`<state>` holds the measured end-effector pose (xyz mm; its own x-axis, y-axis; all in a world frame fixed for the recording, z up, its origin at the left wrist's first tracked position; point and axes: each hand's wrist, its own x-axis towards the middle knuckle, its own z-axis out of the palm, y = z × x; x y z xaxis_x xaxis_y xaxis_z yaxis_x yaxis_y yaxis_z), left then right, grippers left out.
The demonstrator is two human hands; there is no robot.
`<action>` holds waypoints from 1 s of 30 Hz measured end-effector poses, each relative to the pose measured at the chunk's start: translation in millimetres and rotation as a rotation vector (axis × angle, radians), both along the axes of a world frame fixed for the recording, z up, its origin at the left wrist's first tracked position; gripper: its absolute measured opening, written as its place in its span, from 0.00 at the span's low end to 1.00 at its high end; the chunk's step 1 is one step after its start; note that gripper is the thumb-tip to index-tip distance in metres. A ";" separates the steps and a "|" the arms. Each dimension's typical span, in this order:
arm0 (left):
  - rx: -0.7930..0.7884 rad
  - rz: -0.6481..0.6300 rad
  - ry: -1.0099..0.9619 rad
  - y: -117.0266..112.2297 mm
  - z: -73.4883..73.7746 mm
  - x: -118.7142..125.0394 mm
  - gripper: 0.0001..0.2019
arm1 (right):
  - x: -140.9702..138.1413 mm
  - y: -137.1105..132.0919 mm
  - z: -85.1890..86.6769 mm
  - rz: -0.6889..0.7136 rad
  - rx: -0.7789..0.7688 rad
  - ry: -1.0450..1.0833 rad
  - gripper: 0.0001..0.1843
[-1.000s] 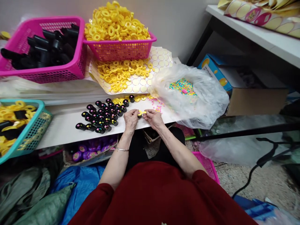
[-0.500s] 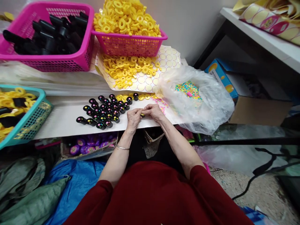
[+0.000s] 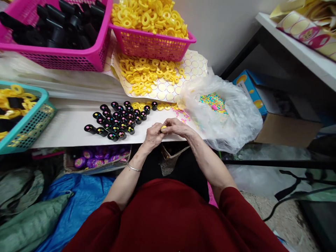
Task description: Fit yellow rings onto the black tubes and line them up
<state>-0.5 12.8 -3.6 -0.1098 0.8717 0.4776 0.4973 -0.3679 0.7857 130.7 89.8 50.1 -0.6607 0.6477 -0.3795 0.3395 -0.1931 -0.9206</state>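
At the front edge of the table, my left hand (image 3: 154,134) is closed, its fingers curled around a small yellow-topped round piece (image 3: 163,128). My right hand (image 3: 176,126) meets it there, thumb and fingers pinched on the same piece; most of it is hidden by the fingers. Left of my hands stand several short black cylinders (image 3: 115,120) with coloured beads in their tops. A row of flat yellow discs (image 3: 165,106) lies behind, and loose pink beads (image 3: 181,113) are scattered to the right.
A clear plastic bag (image 3: 236,115) of coloured beads sits at the right. Behind are yellow rings (image 3: 144,75) on a sticker sheet, a pink basket (image 3: 154,45) of yellow rings and another pink basket (image 3: 102,52) of black parts. A teal basket (image 3: 39,115) stands left.
My hands have turned the piece, so its yellow face now shows more between the fingers. Both hands sit slightly farther right in view, and the whole view has shifted a little.
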 end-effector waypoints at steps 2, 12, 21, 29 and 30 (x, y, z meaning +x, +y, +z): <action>0.136 -0.069 0.137 -11.7 7.0 3.3 0.08 | 10.5 -11.3 3.7 0.039 -0.056 0.089 0.19; 0.294 -0.391 0.221 -65.7 36.1 33.4 0.09 | 60.7 -92.0 14.9 -0.029 -0.162 0.246 0.21; 0.149 -0.338 0.258 -82.9 23.0 53.4 0.12 | 81.4 -142.6 -17.1 -0.401 -0.179 0.440 0.28; 0.164 -0.486 0.299 -93.5 38.3 62.0 0.10 | 100.1 -151.7 -2.5 -0.248 -0.222 0.377 0.26; 0.176 -0.489 0.297 -95.3 40.5 64.4 0.10 | 102.4 -153.9 -2.0 -0.254 -0.223 0.377 0.25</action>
<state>63.9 -82.5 36.9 0.4448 0.6924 0.5680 0.4267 -0.7215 0.5454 233.1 -64.1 48.1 -0.6104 0.7362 -0.2923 -0.0915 -0.4320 -0.8972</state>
